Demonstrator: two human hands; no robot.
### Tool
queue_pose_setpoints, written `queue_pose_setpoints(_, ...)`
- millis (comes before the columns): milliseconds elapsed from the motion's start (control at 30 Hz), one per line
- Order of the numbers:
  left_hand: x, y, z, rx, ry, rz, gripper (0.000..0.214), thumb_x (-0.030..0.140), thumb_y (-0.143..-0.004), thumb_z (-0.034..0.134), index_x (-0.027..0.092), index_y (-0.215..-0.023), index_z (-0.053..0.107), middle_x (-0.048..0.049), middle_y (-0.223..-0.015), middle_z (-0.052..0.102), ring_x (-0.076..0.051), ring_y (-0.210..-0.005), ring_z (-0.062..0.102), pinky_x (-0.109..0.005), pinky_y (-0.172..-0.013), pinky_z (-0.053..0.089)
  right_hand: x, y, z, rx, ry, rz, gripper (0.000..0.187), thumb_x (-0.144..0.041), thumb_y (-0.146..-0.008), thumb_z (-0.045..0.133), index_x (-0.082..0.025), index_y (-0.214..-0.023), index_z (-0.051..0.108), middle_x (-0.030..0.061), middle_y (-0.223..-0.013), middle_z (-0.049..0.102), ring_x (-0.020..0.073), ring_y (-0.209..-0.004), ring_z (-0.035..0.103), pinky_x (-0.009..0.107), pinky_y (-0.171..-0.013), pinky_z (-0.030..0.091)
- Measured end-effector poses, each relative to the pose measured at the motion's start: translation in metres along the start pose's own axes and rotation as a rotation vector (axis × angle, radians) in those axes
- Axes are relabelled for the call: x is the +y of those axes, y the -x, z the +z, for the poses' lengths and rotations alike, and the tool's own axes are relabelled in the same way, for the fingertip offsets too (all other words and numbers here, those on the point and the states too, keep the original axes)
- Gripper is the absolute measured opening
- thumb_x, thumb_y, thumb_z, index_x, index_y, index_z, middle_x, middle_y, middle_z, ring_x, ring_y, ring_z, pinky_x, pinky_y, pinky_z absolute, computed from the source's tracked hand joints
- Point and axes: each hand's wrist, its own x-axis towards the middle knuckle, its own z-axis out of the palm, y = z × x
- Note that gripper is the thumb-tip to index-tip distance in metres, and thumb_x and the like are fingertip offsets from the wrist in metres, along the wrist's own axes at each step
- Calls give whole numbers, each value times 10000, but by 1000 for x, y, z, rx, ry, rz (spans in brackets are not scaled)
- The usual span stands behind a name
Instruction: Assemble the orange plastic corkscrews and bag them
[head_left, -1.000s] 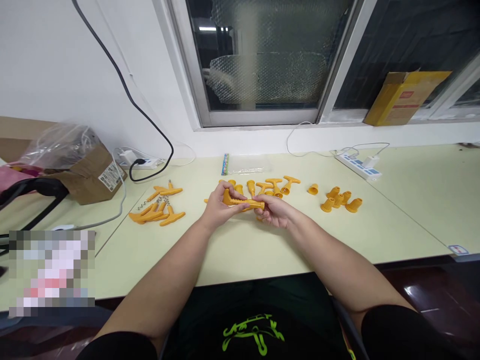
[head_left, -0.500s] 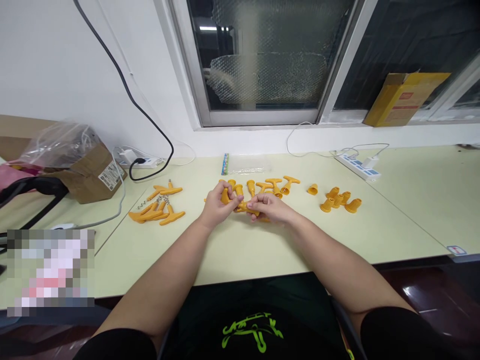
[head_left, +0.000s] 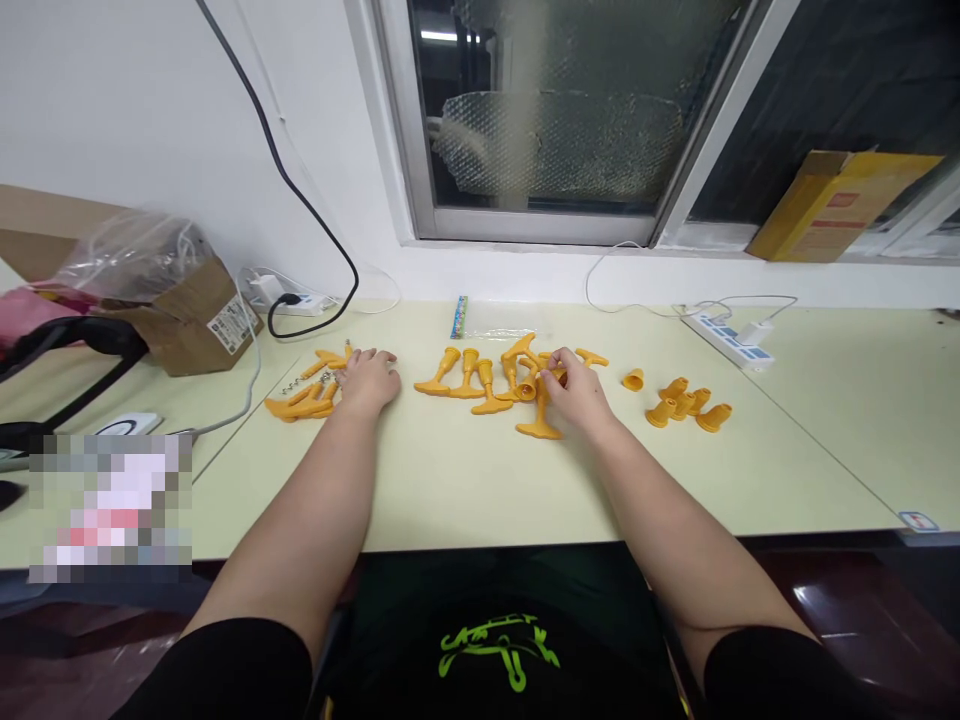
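Observation:
My left hand (head_left: 367, 380) lies palm down at the right edge of a pile of yellow T-handled corkscrews (head_left: 300, 405) with bare metal spirals. Its fingers are stretched forward and partly hide the pile. My right hand (head_left: 579, 392) pinches the upper end of a yellow capped corkscrew (head_left: 538, 428), whose T-handle points toward me; the fingers cover part of it. Beside that hand, several capped corkscrews (head_left: 487, 388) lie in a loose row. Farther right are a single yellow cone-shaped cap (head_left: 633, 380) and a cluster of similar caps (head_left: 681, 404).
A clear plastic packet (head_left: 499, 319) lies behind the row. Power strips stand at the back right (head_left: 726, 338) and back left (head_left: 307, 303), with cables. On the left are a cardboard box (head_left: 199, 320) and a black curved frame (head_left: 75, 340). A yellow box (head_left: 840, 210) leans by the window.
My hands have moved apart from the middle. The left went left to the corkscrew pile; the right moved slightly right, a capped corkscrew now lying under its fingers. The view shifted slightly.

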Motion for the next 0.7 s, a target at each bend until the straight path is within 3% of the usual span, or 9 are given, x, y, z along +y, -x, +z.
queue_pose_setpoints(133, -1, -2, 6, -25, -58, -10, 367, 183, -795, 595, 234, -1142, 703, -192, -1381, 610, -440, -1402, 412, -805, -1128, 136, 10, 0, 6, -63, 145, -74, 241, -316, -867, 654, -244, -1086, 586, 94, -1080, 626, 293, -989, 598, 493, -909, 501)
queue_pose_setpoints(233, 4, 1, 5, 19, -61, 6, 411, 182, -801, 585, 240, -1197, 679, -192, -1346, 597, -424, -1340, 458, -710, -1131, 255, 12, 1, 9, -134, 193, -124, 358, -271, -837, 705, -228, -1181, 617, 124, -1205, 600, 325, -1168, 556, 533, -1022, 463)
queue_pose_setpoints(333, 3, 2, 2, 67, -58, 3, 501, 183, -794, 584, 236, -1288, 645, -191, -1372, 545, -409, -1324, 453, -592, -1089, 383, 12, 1, 7, -173, 151, -170, 418, -207, -866, 654, -230, -1283, 625, 123, -1243, 609, 298, -1187, 576, 509, -1051, 463)
queue_pose_setpoints(467, -5, -1, 2, 65, -98, -85, 551, 217, -807, 579, 187, -1355, 624, -214, -1408, 525, -416, -1344, 422, -554, -1105, 381, 9, -4, 1, -154, 66, -195, 437, -217, -929, 576, -225, -1363, 626, 115, -1185, 674, 263, -1015, 645, 486, -979, 507)
queue_pose_setpoints(600, -11, -7, 7, 67, -84, -42, 451, 208, -806, 582, 143, -1238, 692, -219, -1312, 607, -402, -1275, 478, -515, -1103, 371, 10, -7, 1, -30, 69, -124, 452, -334, -950, 606, -208, -1384, 623, 135, -1190, 694, 290, -1018, 631, 510, -963, 495)
queue_pose_setpoints(700, -13, -9, 9, 81, -49, -25, 331, 198, -781, 610, 161, -1085, 736, -210, -1210, 667, -402, -1237, 502, -519, -1066, 390, 13, -7, 5, -46, 205, -110, 522, -380, -905, 674, -190, -1389, 625, 157, -1203, 685, 351, -1149, 553, 565, -1033, 428)
